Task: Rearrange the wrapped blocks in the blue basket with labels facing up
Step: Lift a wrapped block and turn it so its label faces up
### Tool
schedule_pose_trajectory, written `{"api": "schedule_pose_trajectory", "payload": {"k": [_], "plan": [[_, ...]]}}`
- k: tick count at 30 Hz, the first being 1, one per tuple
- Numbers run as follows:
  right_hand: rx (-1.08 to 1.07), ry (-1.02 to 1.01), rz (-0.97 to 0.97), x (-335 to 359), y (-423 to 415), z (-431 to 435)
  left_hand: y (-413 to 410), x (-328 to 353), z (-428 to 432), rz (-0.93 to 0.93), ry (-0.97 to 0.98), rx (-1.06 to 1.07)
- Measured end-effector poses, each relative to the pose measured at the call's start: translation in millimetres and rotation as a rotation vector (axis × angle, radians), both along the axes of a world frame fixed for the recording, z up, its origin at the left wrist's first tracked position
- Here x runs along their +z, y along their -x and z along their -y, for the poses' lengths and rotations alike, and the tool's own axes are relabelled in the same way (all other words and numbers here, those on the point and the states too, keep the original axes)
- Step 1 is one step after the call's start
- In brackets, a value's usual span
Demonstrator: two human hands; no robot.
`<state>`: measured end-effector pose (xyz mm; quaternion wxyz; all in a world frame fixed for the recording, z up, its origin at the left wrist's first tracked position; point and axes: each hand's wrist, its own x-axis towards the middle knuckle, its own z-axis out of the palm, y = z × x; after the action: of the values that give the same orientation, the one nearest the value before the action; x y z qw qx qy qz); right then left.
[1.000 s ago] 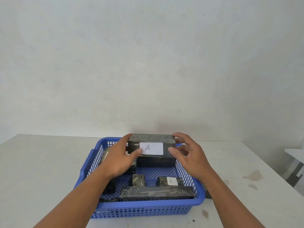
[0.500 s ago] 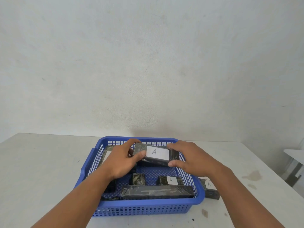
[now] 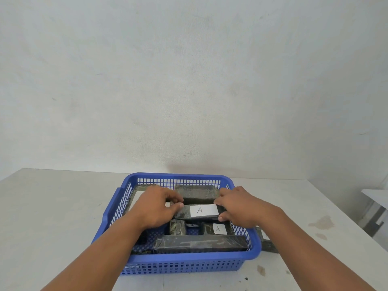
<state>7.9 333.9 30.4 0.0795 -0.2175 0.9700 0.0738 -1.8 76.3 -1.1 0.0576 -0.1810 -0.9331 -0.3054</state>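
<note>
A blue plastic basket (image 3: 180, 177) stands on the white table and holds several dark wrapped blocks. In its middle lies a block with a white "A" label (image 3: 203, 210) facing up. My left hand (image 3: 156, 207) grips its left end and my right hand (image 3: 239, 203) its right end. Behind it sits a dark block (image 3: 196, 193) with no label showing. In front are a small block (image 3: 177, 226), a small labelled "A" block (image 3: 218, 228) and a long block (image 3: 201, 243) along the near wall. A block with a white label (image 3: 137, 197) lies at the left, partly hidden.
Another wrapped block (image 3: 267, 241) lies on the table just right of the basket, partly behind my right forearm. Stains mark the table (image 3: 321, 223) at the right. A plain wall stands close behind. A second table edge (image 3: 375, 196) shows at far right.
The labelled block was held upright above the basket's back; both hands have tipped it label-up and lowered it into the middle of the basket.
</note>
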Motion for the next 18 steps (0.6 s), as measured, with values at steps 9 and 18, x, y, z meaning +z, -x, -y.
{"api": "schedule_pose_trajectory", "payload": {"k": [9, 18], "plan": [[-0.056, 0.224, 0.047, 5, 7, 0, 3, -4, -2, -0.02, 0.087, -0.026], [-0.122, 0.063, -0.116, 4, 45, 15, 4, -5, -2, -0.129, 0.042, 0.066]]}}
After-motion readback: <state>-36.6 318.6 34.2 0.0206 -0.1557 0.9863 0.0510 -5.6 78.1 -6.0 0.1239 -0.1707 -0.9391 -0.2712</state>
